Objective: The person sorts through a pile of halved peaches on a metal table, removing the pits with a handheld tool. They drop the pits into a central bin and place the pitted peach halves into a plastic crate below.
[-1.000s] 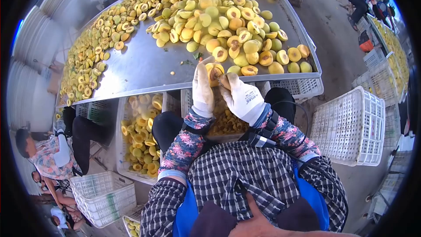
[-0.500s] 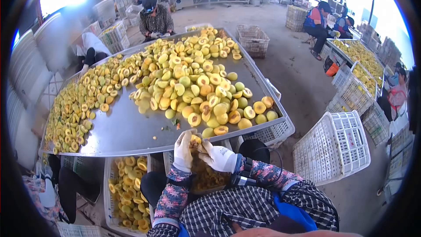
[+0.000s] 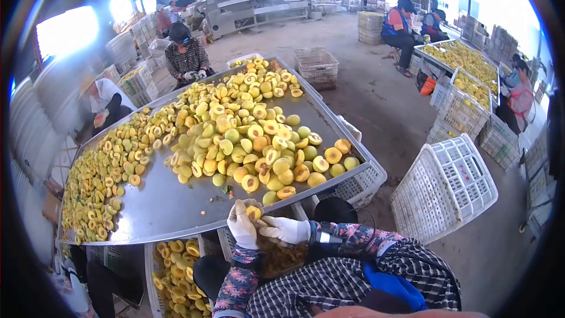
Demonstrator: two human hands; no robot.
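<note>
My left hand (image 3: 242, 224), in a white glove, is closed around a yellow peach half (image 3: 253, 212) at the near edge of the metal table (image 3: 170, 215). Close against that fruit is my right hand (image 3: 286, 229), also gloved, with its fingers curled together; whatever they may grip is hidden. A big heap of halved peaches (image 3: 247, 141) covers the tabletop just beyond my hands, some with the cut side up. Below my hands a container of brownish scraps (image 3: 282, 259) shows in part. To its left, a white crate holds peach halves (image 3: 179, 274).
A white plastic crate (image 3: 444, 191) stands on the floor at my right. Another crate (image 3: 316, 68) sits beyond the table's far corner. Across the table a person (image 3: 187, 59) works, with another person (image 3: 106, 103) at the left. More people sit around a second fruit-covered table (image 3: 462, 62).
The camera view has shifted, so the scene sits lower and more of the far hall shows. Both hands stay together at the table edge, with the peach half still in the left.
</note>
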